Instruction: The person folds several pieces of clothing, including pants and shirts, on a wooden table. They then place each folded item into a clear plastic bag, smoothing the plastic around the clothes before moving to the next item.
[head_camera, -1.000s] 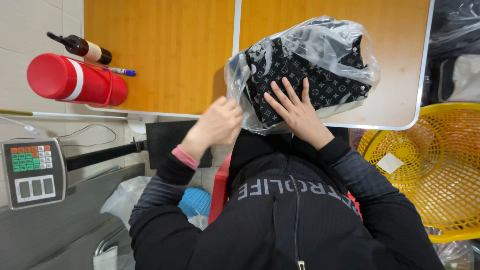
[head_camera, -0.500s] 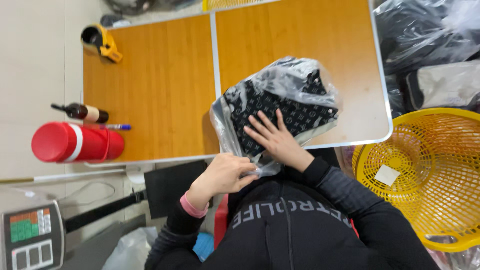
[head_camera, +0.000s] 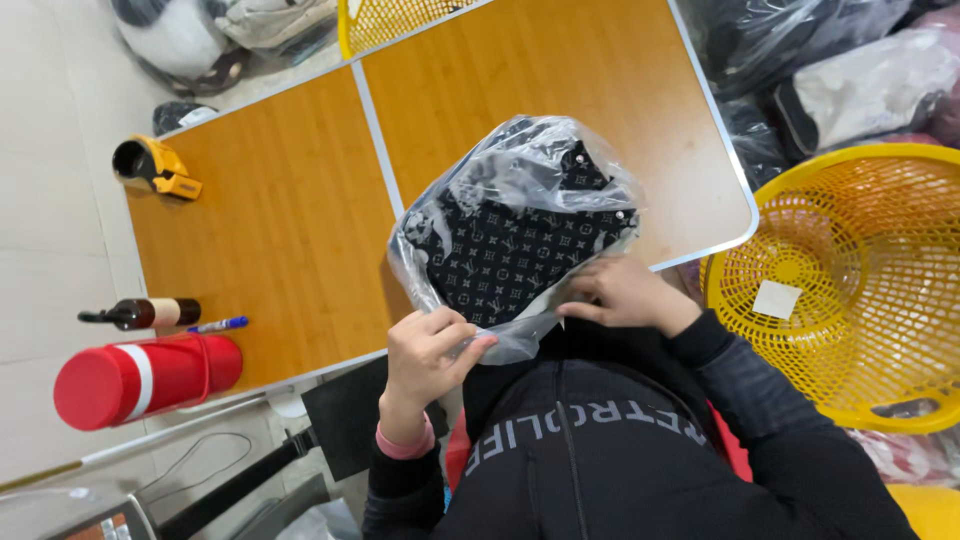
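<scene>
A black patterned bag (head_camera: 515, 250) sits inside a clear plastic bag (head_camera: 540, 165) on the near edge of the orange table (head_camera: 290, 200). My left hand (head_camera: 430, 350) grips the plastic's open end at the near-left corner. My right hand (head_camera: 625, 295) pinches the same open edge at the near right, fingers curled on the film. Both hands are at the table's front edge, close to my dark jacket.
A red flask (head_camera: 140, 378), a small dark bottle (head_camera: 145, 313) and a blue pen (head_camera: 218, 324) lie at the table's left end. A yellow tape dispenser (head_camera: 150, 168) sits farther back. A yellow mesh basket (head_camera: 850, 280) stands right of the table. Bagged goods pile up behind.
The view has tilted up the table. My right hand has come off the top of the bagged item to its near edge, and both hands now hold the plastic's open end.
</scene>
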